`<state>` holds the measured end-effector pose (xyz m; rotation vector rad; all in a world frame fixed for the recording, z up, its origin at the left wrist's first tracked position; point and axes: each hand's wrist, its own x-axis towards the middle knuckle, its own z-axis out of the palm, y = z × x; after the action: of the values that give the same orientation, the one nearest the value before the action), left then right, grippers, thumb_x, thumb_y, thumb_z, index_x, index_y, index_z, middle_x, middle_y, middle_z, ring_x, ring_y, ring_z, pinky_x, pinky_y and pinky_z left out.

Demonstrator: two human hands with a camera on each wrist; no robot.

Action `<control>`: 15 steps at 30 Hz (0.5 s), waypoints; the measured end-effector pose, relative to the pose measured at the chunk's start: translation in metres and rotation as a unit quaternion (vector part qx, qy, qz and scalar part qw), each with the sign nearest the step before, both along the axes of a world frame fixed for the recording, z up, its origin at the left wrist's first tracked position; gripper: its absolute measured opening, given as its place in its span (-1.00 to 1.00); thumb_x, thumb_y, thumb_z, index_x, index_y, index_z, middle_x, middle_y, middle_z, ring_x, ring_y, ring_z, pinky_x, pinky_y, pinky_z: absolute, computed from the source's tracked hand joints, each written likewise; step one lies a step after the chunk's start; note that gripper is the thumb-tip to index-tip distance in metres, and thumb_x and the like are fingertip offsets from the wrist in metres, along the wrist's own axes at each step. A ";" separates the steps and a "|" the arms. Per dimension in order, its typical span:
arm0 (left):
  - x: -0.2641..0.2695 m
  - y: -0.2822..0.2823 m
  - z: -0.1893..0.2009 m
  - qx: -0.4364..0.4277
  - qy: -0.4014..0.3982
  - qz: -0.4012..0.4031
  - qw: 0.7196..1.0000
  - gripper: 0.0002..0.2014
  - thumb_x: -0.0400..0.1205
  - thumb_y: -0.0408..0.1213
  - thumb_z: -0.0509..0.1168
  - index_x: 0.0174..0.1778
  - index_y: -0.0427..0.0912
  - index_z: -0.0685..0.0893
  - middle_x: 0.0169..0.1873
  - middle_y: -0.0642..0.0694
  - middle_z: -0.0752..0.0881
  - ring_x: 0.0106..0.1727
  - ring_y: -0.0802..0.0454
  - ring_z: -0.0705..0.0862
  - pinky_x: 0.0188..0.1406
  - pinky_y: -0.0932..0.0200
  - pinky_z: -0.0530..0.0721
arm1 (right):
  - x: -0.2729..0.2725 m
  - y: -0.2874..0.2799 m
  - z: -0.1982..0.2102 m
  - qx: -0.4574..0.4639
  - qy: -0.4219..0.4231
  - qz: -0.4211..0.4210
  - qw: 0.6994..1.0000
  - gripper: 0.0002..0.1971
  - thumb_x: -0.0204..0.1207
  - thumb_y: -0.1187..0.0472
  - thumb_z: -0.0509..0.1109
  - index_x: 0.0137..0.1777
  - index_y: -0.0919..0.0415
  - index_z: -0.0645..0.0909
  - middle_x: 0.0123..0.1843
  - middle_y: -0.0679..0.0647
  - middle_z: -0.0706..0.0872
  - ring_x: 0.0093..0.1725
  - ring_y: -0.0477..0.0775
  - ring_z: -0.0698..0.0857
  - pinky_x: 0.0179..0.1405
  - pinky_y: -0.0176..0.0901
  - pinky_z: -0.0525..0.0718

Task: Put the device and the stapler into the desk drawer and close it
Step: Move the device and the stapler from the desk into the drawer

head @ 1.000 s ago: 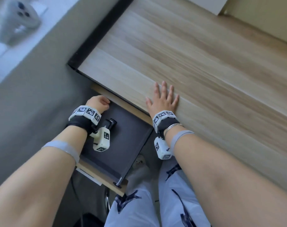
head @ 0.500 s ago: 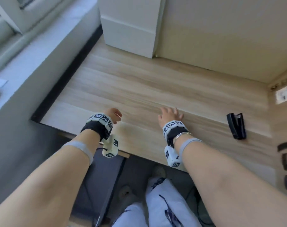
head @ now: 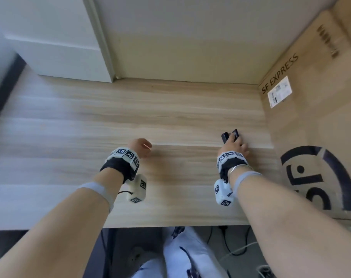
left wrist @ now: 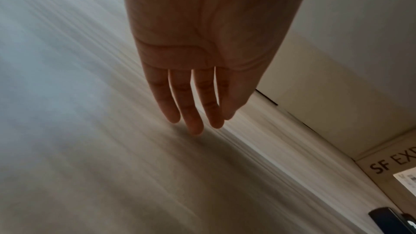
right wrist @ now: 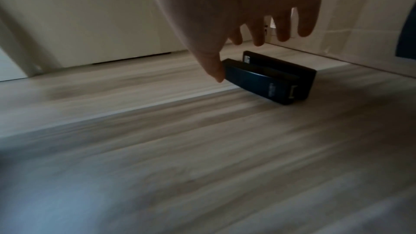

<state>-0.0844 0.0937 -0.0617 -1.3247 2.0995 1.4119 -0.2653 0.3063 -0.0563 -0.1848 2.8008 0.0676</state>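
Item 1, the dark navy plastic stapler (right wrist: 268,79), lies on its side on the pale wood-grain desk top (head: 170,121), right of centre in the head view and close to the brown cardboard box (head: 315,121) that fills the right edge of the frame. Its long axis runs from your palm away toward the back wall, angled slightly left in the head view; in the right wrist view the 2 arms of the stapler gape at the far end and join at the near, lower right end. Your right hand (head: 233,146) is directly over it: the thumb tip touches the far left end, the 4 fingers hang spread above the other side, so it is open and not yet gripping. Your left hand (head: 139,146) sits well apart near frame centre, fingers straight and relaxed over bare wood, holding nothing. The right hand is plainly the nearer. The drawer and the device are not in view. Legible writing: "SF EXPRESS" printed on the box, a white shipping label (head: 279,91) too small to read, and a small mark on the stapler body, unreadable.
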 end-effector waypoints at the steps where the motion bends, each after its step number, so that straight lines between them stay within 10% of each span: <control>1: -0.007 0.001 -0.004 0.001 0.001 -0.002 1.000 -0.70 0.57 -0.53 0.25 0.23 -0.41 0.65 -0.28 -0.12 0.72 -0.44 0.11 0.53 -0.62 0.35 0.57 | -0.006 0.003 -0.003 -0.007 -0.004 -0.016 1.000 -0.30 0.56 0.33 0.23 0.67 0.10 0.07 0.59 0.22 0.30 0.49 0.38 0.37 0.45 0.21 0.38; 15: -0.010 0.006 -0.009 -0.008 0.004 0.007 1.000 -0.70 0.56 -0.51 0.26 0.20 -0.37 0.67 -0.17 -0.19 0.71 -0.21 -0.12 0.62 -0.16 0.08 0.68 | -0.016 -0.012 -0.008 -0.046 -0.069 -0.027 0.996 -0.43 0.54 0.41 0.36 0.51 0.39 0.25 0.47 0.30 0.39 0.42 0.37 0.53 0.31 0.15 0.59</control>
<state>-0.0942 0.1001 -0.0703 -1.3453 2.1151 1.4116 -0.2811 0.2943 -0.0646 -0.1292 2.6709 -0.0848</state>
